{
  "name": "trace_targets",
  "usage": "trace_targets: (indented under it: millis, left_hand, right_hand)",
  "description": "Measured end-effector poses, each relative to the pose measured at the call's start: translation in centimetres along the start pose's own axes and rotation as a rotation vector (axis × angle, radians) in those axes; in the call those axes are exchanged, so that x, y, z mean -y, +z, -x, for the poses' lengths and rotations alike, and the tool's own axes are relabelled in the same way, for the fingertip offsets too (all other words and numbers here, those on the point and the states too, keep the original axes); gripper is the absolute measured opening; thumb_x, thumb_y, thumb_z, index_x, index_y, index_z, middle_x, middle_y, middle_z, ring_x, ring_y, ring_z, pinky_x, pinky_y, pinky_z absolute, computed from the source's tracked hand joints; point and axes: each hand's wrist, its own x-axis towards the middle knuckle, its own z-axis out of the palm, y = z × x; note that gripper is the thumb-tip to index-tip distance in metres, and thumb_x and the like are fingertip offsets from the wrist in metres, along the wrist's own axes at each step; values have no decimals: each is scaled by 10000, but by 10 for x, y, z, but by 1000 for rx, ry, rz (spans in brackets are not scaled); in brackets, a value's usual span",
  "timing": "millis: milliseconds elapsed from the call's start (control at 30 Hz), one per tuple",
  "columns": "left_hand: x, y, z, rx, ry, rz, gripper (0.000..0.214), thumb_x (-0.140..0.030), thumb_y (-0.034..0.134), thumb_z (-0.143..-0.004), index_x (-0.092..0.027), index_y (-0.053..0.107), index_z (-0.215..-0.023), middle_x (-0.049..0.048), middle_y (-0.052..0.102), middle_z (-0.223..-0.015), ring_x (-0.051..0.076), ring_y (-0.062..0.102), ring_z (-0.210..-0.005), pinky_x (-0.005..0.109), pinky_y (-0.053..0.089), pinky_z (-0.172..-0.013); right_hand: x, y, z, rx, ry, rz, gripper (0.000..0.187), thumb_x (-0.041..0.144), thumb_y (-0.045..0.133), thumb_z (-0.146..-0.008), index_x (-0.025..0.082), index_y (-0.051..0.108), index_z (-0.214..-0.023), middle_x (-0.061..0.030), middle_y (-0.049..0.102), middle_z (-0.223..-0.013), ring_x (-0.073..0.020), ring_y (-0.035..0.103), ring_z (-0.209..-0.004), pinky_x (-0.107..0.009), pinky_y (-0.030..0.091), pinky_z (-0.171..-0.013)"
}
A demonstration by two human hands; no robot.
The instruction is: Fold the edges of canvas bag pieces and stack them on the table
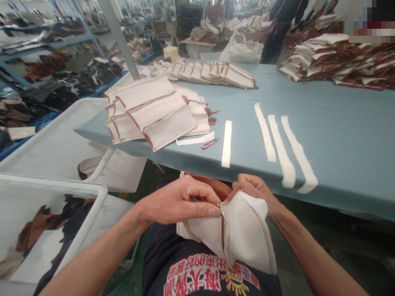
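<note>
A cream bag piece [247,230] with raised seams and brown trim rests against the dark printed apron at my lap. My left hand [185,201] is closed on its upper edge, thumb pressed near a brown-lined seam in the middle. My right hand [256,189] pinches the brown edge farther right, fingers partly hidden behind the cream panel. Just beyond my hands, on the table, lie a white strip [226,144], a curled white strip [196,139] and pink-handled thread snips [210,143].
The blue-grey table [345,139] bears more white strips [282,152] at right. A stack of cream bag pieces [154,111] sits at left, a row of more pieces [206,73] behind, and a large pile [339,59] far right. White bins [101,189] stand left; a person [282,28] is beyond.
</note>
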Motion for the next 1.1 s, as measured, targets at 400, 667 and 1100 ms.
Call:
trace_targets:
  millis: [400, 667, 1100]
  left_hand:
    - [3, 15, -3, -271, -58, -44, 178, -210, 547, -822, -127, 614, -680, -16, 559, -635, 98, 481, -601, 197, 369, -557]
    - [0, 25, -3, -357, 64, -333, 124, -95, 514, -788, -155, 540, -683, -71, 470, -590, 60, 386, -534, 186, 283, -513]
    - [-12, 3, 13, -71, 170, -407, 174, -143, 516, -1019, -144, 676, -952, 20, 708, -853, 109, 635, -755, 201, 448, -712]
  right_hand:
    - [69, -14, 0, 118, 28, 429, 386, 488, 664, -922, 161, 622, -721, 17, 541, -667, -113, 451, -609, -229, 319, -551]
    - [114, 37, 4, 312, -401, 931, 166, 313, 662, -908, 167, 649, -832, -7, 677, -801, -143, 576, -736, -265, 378, -700]
    - [82, 45, -3, 394, -303, 521, 304, 336, 601, -966, 191, 502, -718, 57, 475, -653, -86, 392, -583, -214, 283, -531]
